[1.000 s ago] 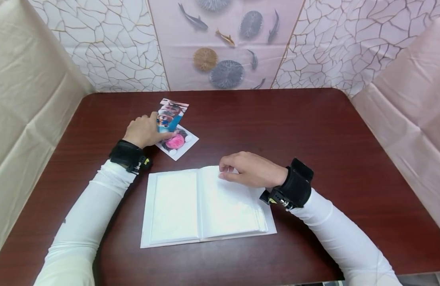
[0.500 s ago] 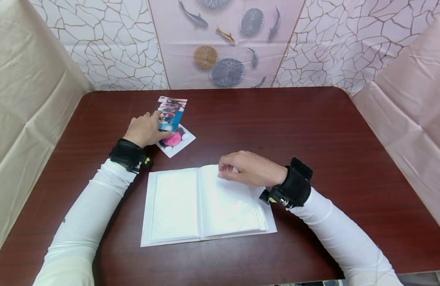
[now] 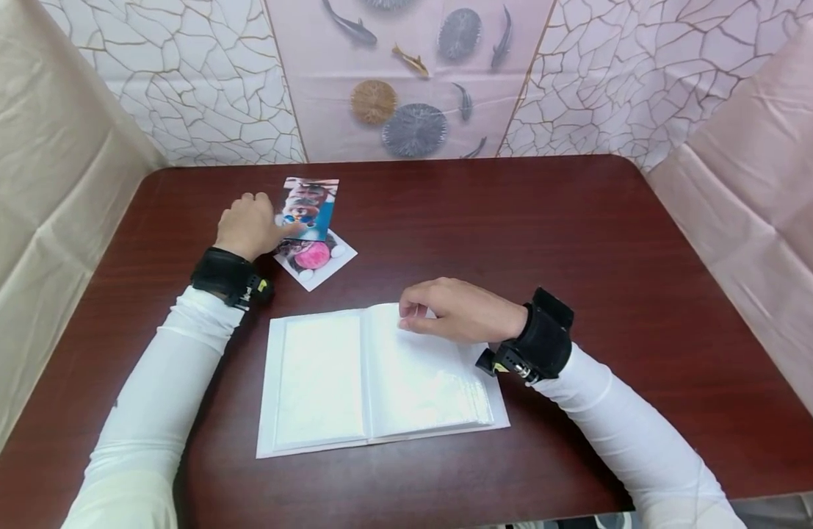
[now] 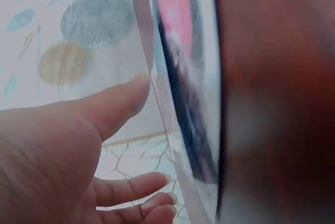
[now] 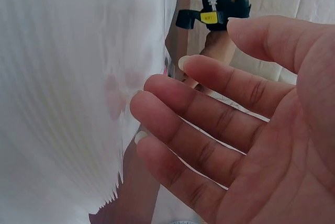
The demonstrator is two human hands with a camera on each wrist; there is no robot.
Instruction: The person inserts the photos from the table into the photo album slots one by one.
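Note:
Two photos lie overlapping at the back left in the head view. The upper photo [image 3: 319,202] has blue on it and covers part of the white-bordered lower photo [image 3: 330,266], which shows a pink shape. My left hand [image 3: 247,226] rests beside them with its thumb over the upper photo's near edge. In the left wrist view the fingers of this hand [image 4: 63,145] are spread loosely. A white photo album [image 3: 320,382] lies spread on the table near the front. Over its right page, at the top edge, my right hand [image 3: 465,312] hovers with relaxed, slightly bent fingers [image 5: 162,109].
The dark reddish-brown table [image 3: 578,242] reaches back to a patterned cloth [image 3: 406,81]. Beige cloth [image 3: 42,184] hangs at the left side and pinkish cloth [image 3: 756,169] at the right. Black bands with cameras sit on both wrists.
My left hand has shifted left, and its fingers have come off the upper photo, leaving the thumb over it. The photos have turned and slid slightly left. My right hand stays in place.

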